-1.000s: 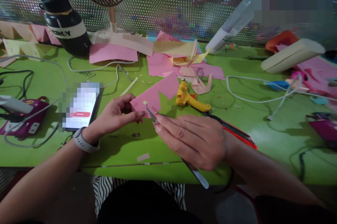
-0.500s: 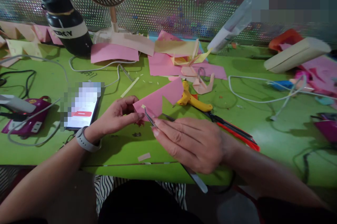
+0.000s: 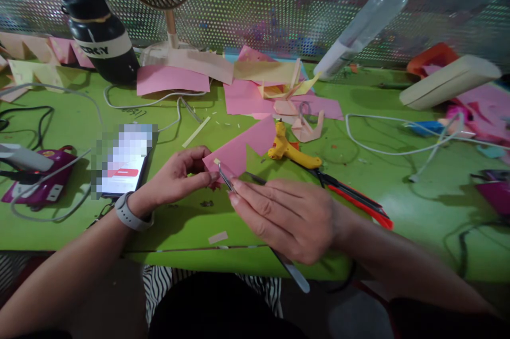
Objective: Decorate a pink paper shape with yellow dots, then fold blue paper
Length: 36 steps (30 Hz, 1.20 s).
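Note:
Pinched at its lower left corner by my left hand, a pink paper piece with a notch cut in its lower edge tilts above the table. My right hand is closed round metal tweezers, whose tips touch the paper beside a small pale yellow scrap. The tweezers' rear end sticks out below the palm. A yellow glue gun lies just right of the paper, and a red and black cutter lies beyond my right wrist.
On the green table are a phone and a purple power strip at left. A dark bottle, a fan and paper sheets stand or lie behind. White cables loop at right.
My hands and the pink paper have barely shifted. The tweezers' rear end has moved slightly left.

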{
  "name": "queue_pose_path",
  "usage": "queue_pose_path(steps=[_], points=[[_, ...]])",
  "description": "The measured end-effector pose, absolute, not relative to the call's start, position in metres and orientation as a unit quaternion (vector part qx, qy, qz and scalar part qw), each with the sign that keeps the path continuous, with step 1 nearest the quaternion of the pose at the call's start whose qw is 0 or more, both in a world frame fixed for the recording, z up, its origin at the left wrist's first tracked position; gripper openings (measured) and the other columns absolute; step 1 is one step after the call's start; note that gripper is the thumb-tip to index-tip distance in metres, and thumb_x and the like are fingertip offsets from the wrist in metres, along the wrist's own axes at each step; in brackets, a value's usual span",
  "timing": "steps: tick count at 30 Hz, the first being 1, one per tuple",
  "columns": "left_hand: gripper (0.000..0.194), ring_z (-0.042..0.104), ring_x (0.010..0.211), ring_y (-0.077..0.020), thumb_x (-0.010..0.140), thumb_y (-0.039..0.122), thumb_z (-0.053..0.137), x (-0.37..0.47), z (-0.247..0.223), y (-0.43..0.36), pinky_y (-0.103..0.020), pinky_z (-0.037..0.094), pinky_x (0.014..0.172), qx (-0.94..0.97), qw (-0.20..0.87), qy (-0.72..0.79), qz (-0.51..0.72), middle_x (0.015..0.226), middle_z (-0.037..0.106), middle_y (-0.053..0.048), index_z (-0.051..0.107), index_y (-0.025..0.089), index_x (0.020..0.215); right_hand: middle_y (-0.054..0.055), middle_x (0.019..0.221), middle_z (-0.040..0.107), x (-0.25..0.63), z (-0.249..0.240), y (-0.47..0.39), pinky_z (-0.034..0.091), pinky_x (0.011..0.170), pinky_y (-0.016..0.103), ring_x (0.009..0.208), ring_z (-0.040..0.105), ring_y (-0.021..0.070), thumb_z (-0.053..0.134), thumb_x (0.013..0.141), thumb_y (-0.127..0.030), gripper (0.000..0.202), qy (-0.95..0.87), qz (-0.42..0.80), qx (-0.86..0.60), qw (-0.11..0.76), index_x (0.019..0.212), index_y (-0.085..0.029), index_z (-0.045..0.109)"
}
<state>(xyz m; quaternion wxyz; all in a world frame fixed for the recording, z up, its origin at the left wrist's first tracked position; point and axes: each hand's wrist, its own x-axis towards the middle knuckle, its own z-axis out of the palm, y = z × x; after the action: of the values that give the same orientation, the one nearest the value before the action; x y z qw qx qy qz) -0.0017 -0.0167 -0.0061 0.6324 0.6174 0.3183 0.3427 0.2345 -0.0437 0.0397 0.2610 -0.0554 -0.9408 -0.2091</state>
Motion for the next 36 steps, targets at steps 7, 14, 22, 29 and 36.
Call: queue_pose_path(steps=[7,14,22,29,36], points=[[0.021,0.064,0.072,-0.0134,0.087,0.031,0.066,-0.0020,-0.0058,-0.0169,-0.026,0.054,0.068,0.632,0.619,0.323,0.337,0.079,0.066,-0.006,0.058,0.012,0.092,0.018,0.097,0.076,0.2335,0.0390,-0.0420,0.059,0.066,0.032,0.092,0.073,0.0250,0.038,0.096,-0.012,0.033,-0.934,-0.215,-0.047,0.283,0.100,-0.002,0.069],[0.019,0.064,0.074,-0.0133,0.087,0.030,0.065,-0.0023,-0.0061,-0.0170,-0.026,0.054,0.069,0.640,0.614,0.320,0.335,0.081,0.064,-0.004,0.058,0.013,0.092,0.018,0.096,0.076,0.2321,0.0395,-0.0410,0.058,0.063,0.031,0.090,0.074,0.0247,0.037,0.095,-0.011,0.032,-0.935,-0.213,-0.047,0.278,0.101,0.000,0.068],[0.016,0.064,0.077,-0.0126,0.088,0.026,0.063,-0.0017,-0.0049,-0.0169,-0.025,0.053,0.071,0.639,0.618,0.316,0.333,0.084,0.064,-0.004,0.058,0.013,0.093,0.020,0.096,0.075,0.2330,0.0360,-0.0408,0.058,0.062,0.030,0.088,0.074,0.0242,0.038,0.096,-0.011,0.031,-0.935,-0.217,-0.042,0.277,0.103,0.001,0.065],[0.013,0.062,0.075,-0.0119,0.087,0.024,0.063,-0.0011,-0.0036,-0.0174,-0.024,0.052,0.069,0.652,0.603,0.320,0.330,0.082,0.063,-0.003,0.058,0.012,0.092,0.020,0.099,0.074,0.2345,0.0340,-0.0415,0.057,0.065,0.030,0.091,0.072,0.0234,0.041,0.096,-0.013,0.029,-0.938,-0.217,-0.048,0.268,0.104,0.000,0.065],[0.013,0.061,0.073,-0.0116,0.088,0.025,0.062,-0.0014,-0.0025,-0.0170,-0.023,0.051,0.068,0.661,0.593,0.321,0.329,0.080,0.063,-0.003,0.058,0.013,0.090,0.020,0.099,0.074,0.2340,0.0298,-0.0407,0.057,0.062,0.030,0.088,0.072,0.0229,0.038,0.096,-0.011,0.031,-0.931,-0.209,-0.049,0.294,0.103,0.000,0.066]])
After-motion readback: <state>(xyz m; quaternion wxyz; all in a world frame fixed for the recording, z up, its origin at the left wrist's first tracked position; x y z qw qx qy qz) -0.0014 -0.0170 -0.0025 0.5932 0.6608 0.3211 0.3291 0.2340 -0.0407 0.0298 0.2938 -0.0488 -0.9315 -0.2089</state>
